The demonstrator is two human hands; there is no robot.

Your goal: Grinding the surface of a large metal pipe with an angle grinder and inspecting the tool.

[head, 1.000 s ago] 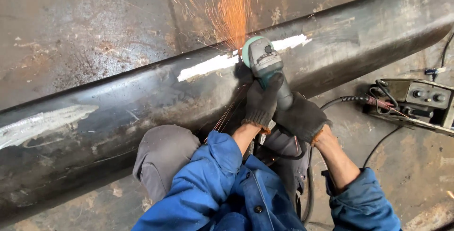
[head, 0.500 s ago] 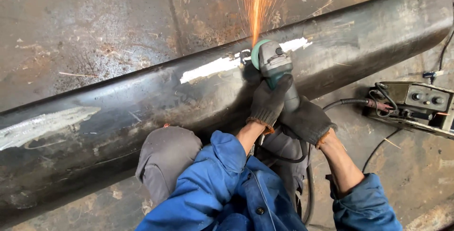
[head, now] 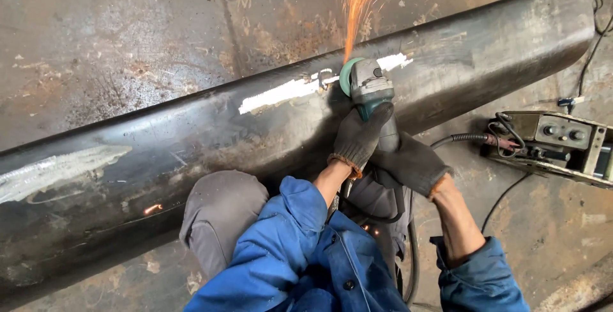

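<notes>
On the steel pipe (head: 191, 139), lying left-right, an angle grinder (head: 369, 88) is gripped by left hand (head: 359, 136) ahead and right hand (head: 412, 162) behind, both closed round it.

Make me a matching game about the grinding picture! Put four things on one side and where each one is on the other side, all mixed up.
Things:
1. angle grinder
2. sparks
3. metal box with knobs
4. bent knee in grey trousers

Places:
A. on the floor at the right, beyond the pipe's end
B. held in both gloved hands, disc against the big steel pipe
C. low down, just in front of the pipe, left of the blue sleeves
D. flying up and away from the disc

Pairs: 1-B, 2-D, 3-A, 4-C
</notes>
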